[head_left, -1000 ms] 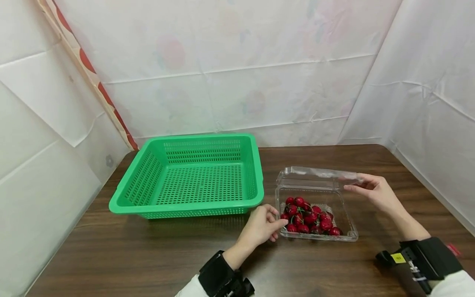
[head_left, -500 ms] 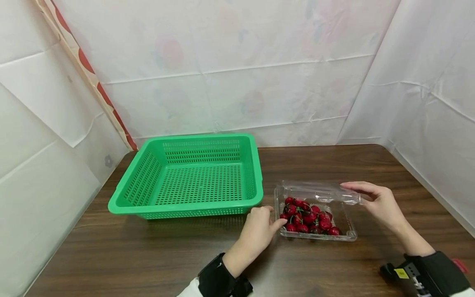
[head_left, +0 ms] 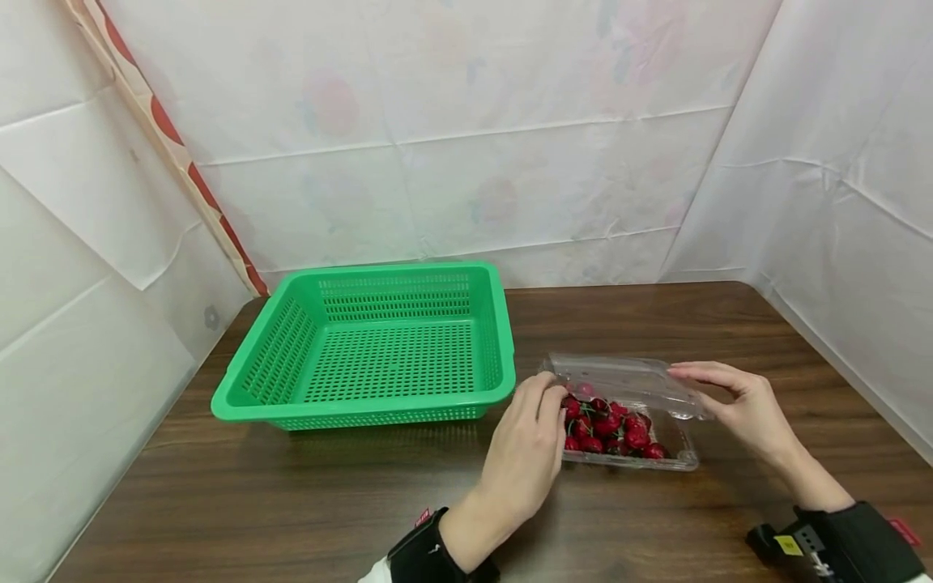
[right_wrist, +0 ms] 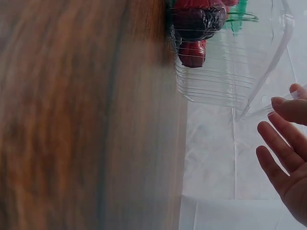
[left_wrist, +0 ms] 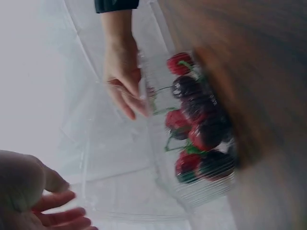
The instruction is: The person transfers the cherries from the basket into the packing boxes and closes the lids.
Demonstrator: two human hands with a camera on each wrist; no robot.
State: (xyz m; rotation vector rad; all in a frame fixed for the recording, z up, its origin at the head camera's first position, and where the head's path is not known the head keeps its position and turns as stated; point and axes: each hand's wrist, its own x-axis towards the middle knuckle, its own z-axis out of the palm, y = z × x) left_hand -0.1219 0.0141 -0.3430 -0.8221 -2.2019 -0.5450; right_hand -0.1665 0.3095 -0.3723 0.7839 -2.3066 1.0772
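A clear plastic clamshell box (head_left: 681,460) holds several dark red cherries (head_left: 608,425) with green stems. Its hinged lid (head_left: 619,376) is tilted up over them. My right hand (head_left: 747,409) pinches the lid's right edge; thumb and finger meet on the plastic in the right wrist view, the other fingers spread. My left hand (head_left: 528,441) is at the left side of the box, covering its left wall in the head view. In the left wrist view, the left fingers (left_wrist: 62,218) lie loosely bent beside the lid's edge, with nothing between them and the thumb.
A green perforated plastic basket (head_left: 364,409) stands to the left of the box, close to the left hand. Both are on a dark wooden table (head_left: 350,502). White sheets (head_left: 466,162) hang behind the table and at its sides.
The right hand has brought the lid forward and down over the cherries. The left hand has moved up along the left side of the box, to the lid's left end.
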